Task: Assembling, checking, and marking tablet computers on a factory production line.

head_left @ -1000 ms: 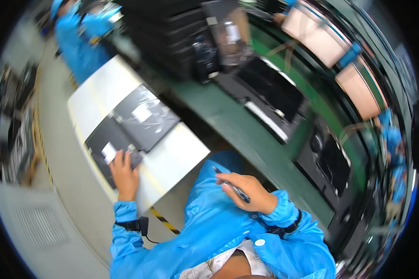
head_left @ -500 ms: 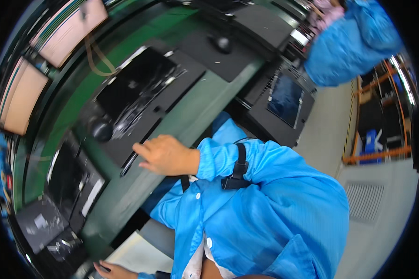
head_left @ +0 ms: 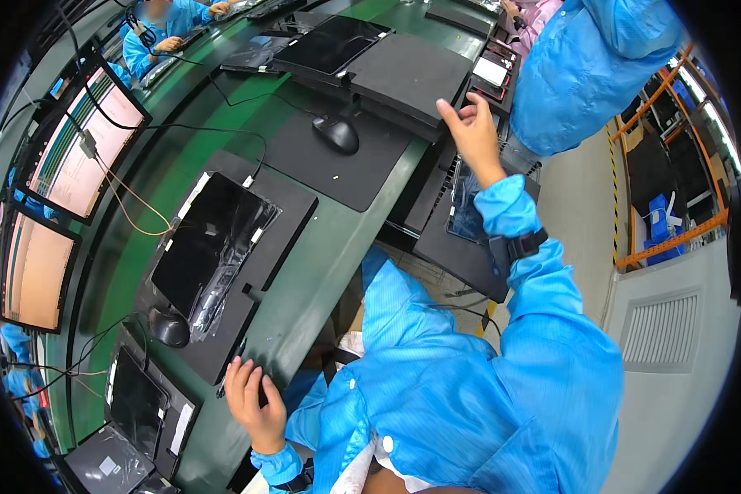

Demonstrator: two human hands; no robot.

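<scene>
My right hand [head_left: 475, 138] is raised with its fingers apart, holding nothing. It is nearest the corner of a stack of black slabs [head_left: 416, 74] on the bench. My left hand [head_left: 257, 407] hangs over the bench's front edge, fingers stretched out and bent slightly. Its fingertips are beside a dark pen-like stick [head_left: 221, 387], mostly covered; I cannot tell whether they touch it. In front of me a black display panel [head_left: 206, 239] with clear film along one side lies on a black foam pad [head_left: 292, 235].
Black mice [head_left: 335, 133] [head_left: 170, 327] rest on the bench [head_left: 305, 284]. Thin cables [head_left: 144, 206] run to two monitors [head_left: 86, 144]. Another panel [head_left: 136, 403] lies lower left. A cart [head_left: 477, 247] holding a panel stands right, near a co-worker's blue sleeve [head_left: 589, 82].
My right hand has moved from the bench edge up and right to the black slabs. My left hand has risen from the lower edge to the bench. The view has turned and sharpened.
</scene>
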